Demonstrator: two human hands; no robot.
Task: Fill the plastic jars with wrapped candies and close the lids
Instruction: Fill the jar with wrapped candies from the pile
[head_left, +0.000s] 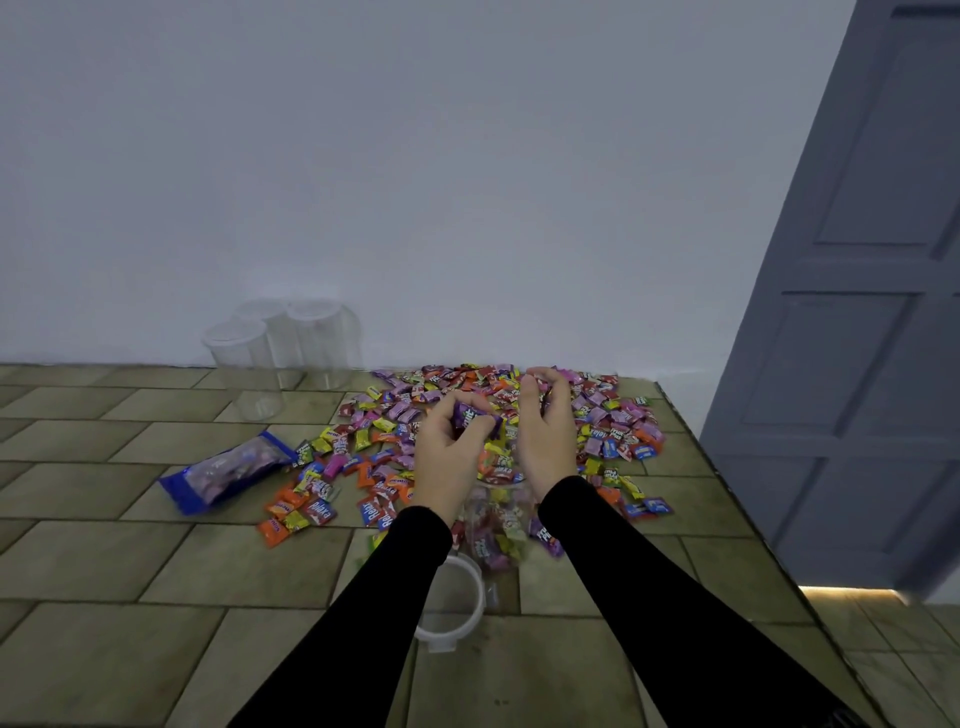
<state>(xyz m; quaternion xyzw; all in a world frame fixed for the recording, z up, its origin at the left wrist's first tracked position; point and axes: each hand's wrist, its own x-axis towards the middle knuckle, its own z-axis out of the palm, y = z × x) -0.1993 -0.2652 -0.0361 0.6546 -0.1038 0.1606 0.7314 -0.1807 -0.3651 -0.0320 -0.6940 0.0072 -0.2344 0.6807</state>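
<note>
A clear plastic jar stands on the tiled surface between my forearms, partly filled with wrapped candies. My left hand is raised above its mouth and grips several candies, a purple one on top. My right hand hovers beside it with curled fingers around a few candies. A wide pile of colourful wrapped candies spreads behind and around the jar. The jar's white-rimmed lid lies on the surface just in front of the jar, half under my left sleeve.
Three clear jars with lids on stand at the back left by the wall. A blue candy bag lies left of the pile. The surface's right edge drops off toward a grey door.
</note>
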